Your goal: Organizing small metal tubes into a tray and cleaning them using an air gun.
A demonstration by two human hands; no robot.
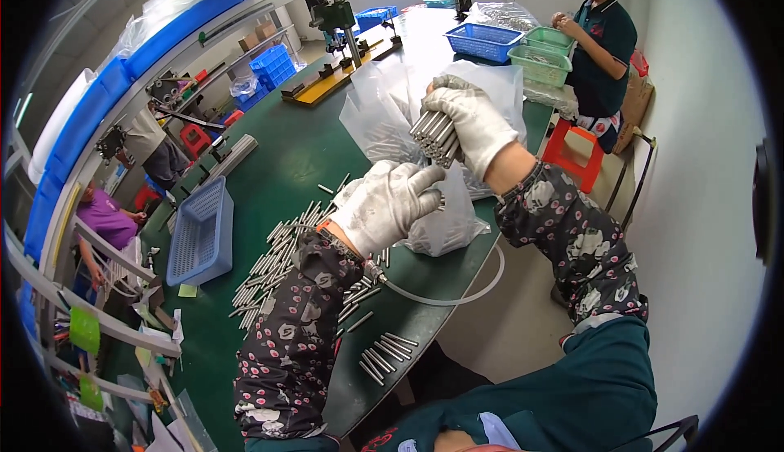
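A bundle of metal rods [434, 135] sits in the right hand [476, 125], raised above the green counter [269, 174] with the rod ends facing the camera. The gloved fingers [457, 102] are curled tight around the bundle, which keeps the rods packed side by side rather than sliding apart. Just below and nearer, the left hand [385, 200] pinches the top of a clear plastic bag [445, 219] — its fingers are pressed together on the film, apparently holding the bag's mouth up beneath the bundle. The bag rests on the counter's near right edge and already holds some rods. A second clear bag [380, 113] stands just behind, to the left of the bundle.

Further left, loose rods [278, 260] lie scattered across the counter, with a small tidy row [382, 356] near the front edge. A blue basket [200, 236] sits at the left, and blue and green baskets [514, 44] stand at the far end beside another person [600, 44].
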